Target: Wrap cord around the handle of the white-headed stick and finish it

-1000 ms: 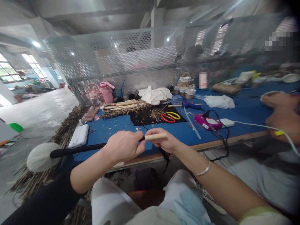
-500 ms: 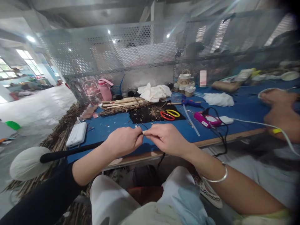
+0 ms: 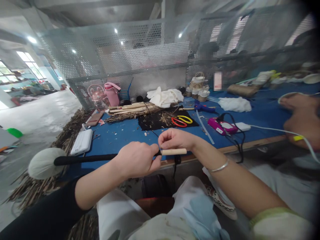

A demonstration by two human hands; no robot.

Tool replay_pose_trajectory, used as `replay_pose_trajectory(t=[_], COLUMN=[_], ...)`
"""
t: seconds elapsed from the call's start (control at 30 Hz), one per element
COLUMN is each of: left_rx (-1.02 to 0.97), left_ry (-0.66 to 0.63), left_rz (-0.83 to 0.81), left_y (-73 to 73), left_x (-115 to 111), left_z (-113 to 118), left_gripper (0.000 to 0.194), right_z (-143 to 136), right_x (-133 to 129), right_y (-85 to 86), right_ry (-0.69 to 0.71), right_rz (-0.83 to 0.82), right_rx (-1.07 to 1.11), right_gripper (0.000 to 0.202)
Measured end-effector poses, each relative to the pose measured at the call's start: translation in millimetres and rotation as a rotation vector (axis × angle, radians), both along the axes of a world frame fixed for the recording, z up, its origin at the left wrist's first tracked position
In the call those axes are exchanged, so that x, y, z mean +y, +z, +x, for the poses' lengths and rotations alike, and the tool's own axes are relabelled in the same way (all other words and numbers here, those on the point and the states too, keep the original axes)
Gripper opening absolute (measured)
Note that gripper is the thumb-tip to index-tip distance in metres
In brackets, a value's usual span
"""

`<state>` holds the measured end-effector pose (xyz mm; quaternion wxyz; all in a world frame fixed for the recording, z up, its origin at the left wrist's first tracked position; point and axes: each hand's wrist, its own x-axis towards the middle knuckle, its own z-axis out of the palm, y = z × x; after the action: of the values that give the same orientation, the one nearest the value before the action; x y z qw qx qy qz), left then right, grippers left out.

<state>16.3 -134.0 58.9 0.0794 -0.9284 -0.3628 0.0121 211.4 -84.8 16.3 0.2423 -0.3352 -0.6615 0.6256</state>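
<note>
My left hand (image 3: 138, 158) is closed round a wooden stick (image 3: 176, 152), its knuckles facing up. Black wrapping (image 3: 87, 159) covers most of the stick, and a pale bare end sticks out to the right. At the stick's far left end sits a round, white, cloth-like ball (image 3: 45, 163). My right hand (image 3: 176, 138) is above the bare wood, thumb and finger pinched at the edge of the black wrapping. A thin dark strand seems to show there, but whatever the fingertips hold is too small to make out.
Scissors (image 3: 178, 122) with red and yellow handles lie on a black cloth (image 3: 147, 124). Behind are a bundle of sticks (image 3: 135, 111) and a white cloth (image 3: 165, 97). A power bank (image 3: 82, 141), purple device (image 3: 221, 126) and blue glue gun (image 3: 205, 107) lie around. Another person's arm (image 3: 302, 116) is at right.
The stick has shifted right and its bare end now shows past my left hand. My right hand has moved from gripping that end to pinching at the wrapping's edge.
</note>
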Motion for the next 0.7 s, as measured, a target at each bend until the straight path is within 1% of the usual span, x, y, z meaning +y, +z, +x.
replay_pose_trajectory(t=[0.03, 0.07, 0.1, 0.17, 0.23, 0.3, 0.37, 0.43, 0.5, 0.53, 0.6, 0.7], left_rx=[-0.011, -0.023, -0.032, -0.035, -0.019, 0.003, 0.025, 0.043, 0.049, 0.048, 0.046, 0.057], left_ry=[-0.009, -0.010, -0.003, 0.036, 0.093, 0.138, 0.154, 0.137, 0.101, 0.086, 0.060, 0.004], left_rz=[0.004, 0.013, 0.025, 0.052, 0.067, 0.066, 0.054, 0.030, 0.001, -0.012, -0.029, -0.036], left_y=[1.9, 3.7, 5.1, 5.9, 3.5, -1.1, -6.2, -9.9, -11.3, -11.3, -10.2, -7.6], left_x=[-0.9, -1.1, -0.4, 3.4, 9.3, 14.7, 18.0, 18.3, 16.4, 15.0, 11.9, 7.9], left_z=[0.5, 0.9, 1.2, 1.0, 0.3, -0.5, -0.7, -0.1, 1.0, 1.6, 2.7, 3.5], left_gripper=[0.035, 0.035, 0.034, 0.034, 0.034, 0.033, 0.033, 0.033, 0.032, 0.031, 0.029, 0.030], right_z=[-0.2, -1.2, -3.1, -8.3, -13.9, -18.4, -20.9, -20.8, -18.1, -15.9, -11.1, -6.1], right_x=[2.4, 3.4, 2.6, -4.8, -18.3, -34.3, -48.8, -58.9, -63.4, -63.4, -60.1, -51.7], right_y=[-9.0, -17.7, -25.3, -35.0, -36.0, -29.8, -20.1, -10.3, -1.7, 2.1, 8.4, 13.7], right_ry=[-0.004, -0.024, -0.051, -0.116, -0.163, -0.217, -0.267, -0.297, -0.300, -0.303, -0.320, -0.312], right_rz=[-0.086, -0.135, -0.143, -0.074, 0.059, 0.253, 0.529, 0.816, 1.018, 1.077, 1.136, 1.102], right_rx=[0.044, 0.078, 0.098, 0.102, 0.052, -0.060, -0.217, -0.369, -0.480, -0.519, -0.559, -0.545], right_gripper=[0.027, 0.029, 0.030, 0.029, 0.025, 0.022, 0.023, 0.025, 0.024, 0.024, 0.023, 0.020])
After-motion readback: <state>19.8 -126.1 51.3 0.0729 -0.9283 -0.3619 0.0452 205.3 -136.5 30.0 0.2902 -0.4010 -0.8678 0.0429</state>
